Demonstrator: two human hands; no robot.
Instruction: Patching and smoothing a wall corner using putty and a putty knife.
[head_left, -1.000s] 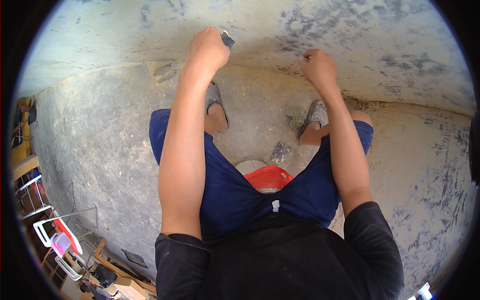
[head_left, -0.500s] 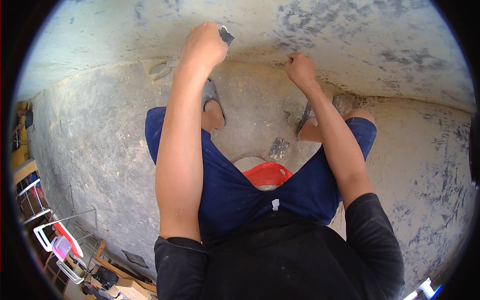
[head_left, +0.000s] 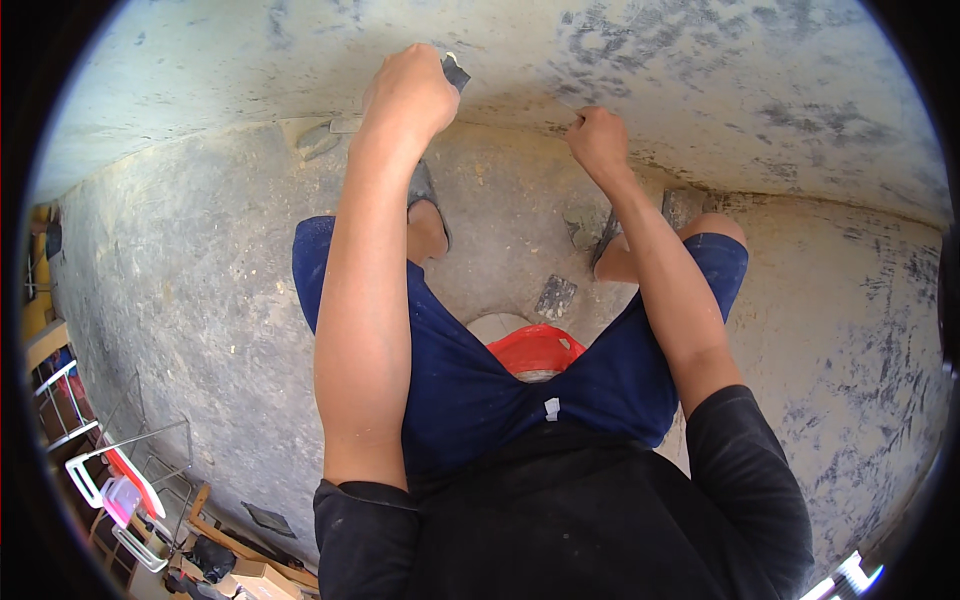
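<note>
My left hand (head_left: 408,92) is closed round a small dark grey flat piece (head_left: 456,73) with a pale, uneven edge, held up close to the pale wall (head_left: 500,50). Whether it is a scraper or a folded sheet I cannot tell. My right hand (head_left: 599,138) is closed too, its fingers pinched at the foot of the wall. A thin sliver seems to stick out from those fingertips toward the wall, too small to name. Dark smudges mark the wall above and to the right of that hand.
I sit with knees apart over a round seat with a red cover (head_left: 535,350). Between my feet lies a dark speckled flat piece (head_left: 556,296). A flat stone-like piece (head_left: 318,142) rests by the wall's base. White-framed chairs (head_left: 120,490) and a cardboard box (head_left: 262,580) stand far left.
My left hand has shifted very slightly to the right with the dark grey piece. My right hand has moved a touch to the left. Both keep their grip.
</note>
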